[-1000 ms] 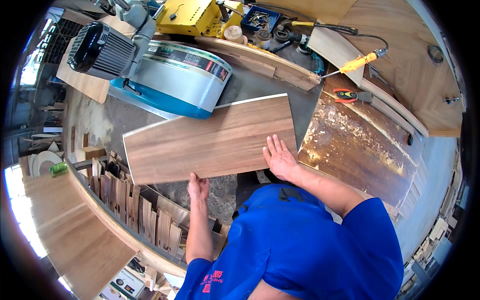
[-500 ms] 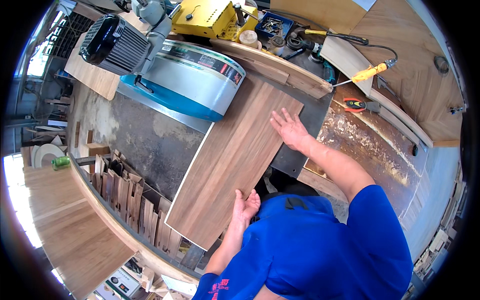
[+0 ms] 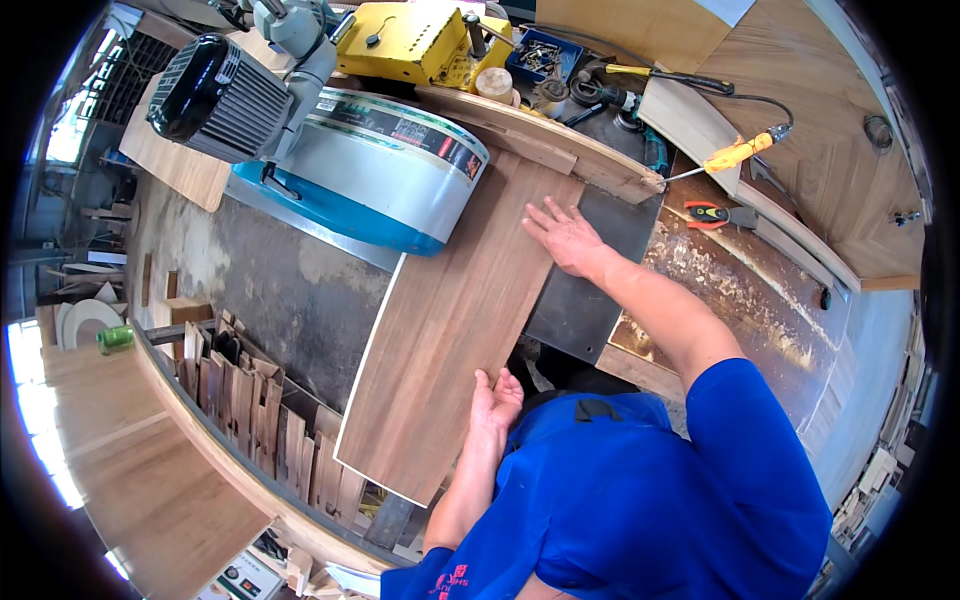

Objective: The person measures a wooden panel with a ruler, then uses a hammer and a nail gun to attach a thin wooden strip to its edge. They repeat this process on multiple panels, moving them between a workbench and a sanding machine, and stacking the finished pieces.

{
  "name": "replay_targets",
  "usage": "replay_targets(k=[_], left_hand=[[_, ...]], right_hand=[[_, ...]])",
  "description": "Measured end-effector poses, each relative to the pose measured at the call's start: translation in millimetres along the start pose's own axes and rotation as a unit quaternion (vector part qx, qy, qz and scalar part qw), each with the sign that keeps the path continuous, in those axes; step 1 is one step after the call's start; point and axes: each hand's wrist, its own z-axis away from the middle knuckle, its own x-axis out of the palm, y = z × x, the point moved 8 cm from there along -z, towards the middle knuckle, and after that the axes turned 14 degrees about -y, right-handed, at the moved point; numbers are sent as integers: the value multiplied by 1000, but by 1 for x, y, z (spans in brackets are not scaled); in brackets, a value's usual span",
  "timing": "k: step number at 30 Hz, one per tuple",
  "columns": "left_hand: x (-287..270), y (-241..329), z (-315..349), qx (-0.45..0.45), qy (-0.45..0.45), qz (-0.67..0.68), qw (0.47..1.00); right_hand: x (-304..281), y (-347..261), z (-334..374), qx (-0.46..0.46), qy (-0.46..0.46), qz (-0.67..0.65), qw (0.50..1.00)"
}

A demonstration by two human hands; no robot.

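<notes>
Brown wooden board, streaked lengthwise grain, rectangular, pale edges

Bright light is admitted through openings far left of the right fingers, where detail is lost to glare. A soft sheen is reflected by the machine housing nearer the same side. The fingers and board are rendered sharply. Outward, straight edges are bowed, detail is softened, and corners are blacked out.
</notes>
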Motion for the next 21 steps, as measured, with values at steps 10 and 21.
replay_targets(k=[10, 21], left_hand=[[34, 35, 3, -7, -32, -96, 995], [210, 66, 17, 223, 131, -949, 178]], right_hand=[[-32, -22, -36, -17, 11, -15, 1000], [-164, 64, 2, 43, 347, 9, 937]])
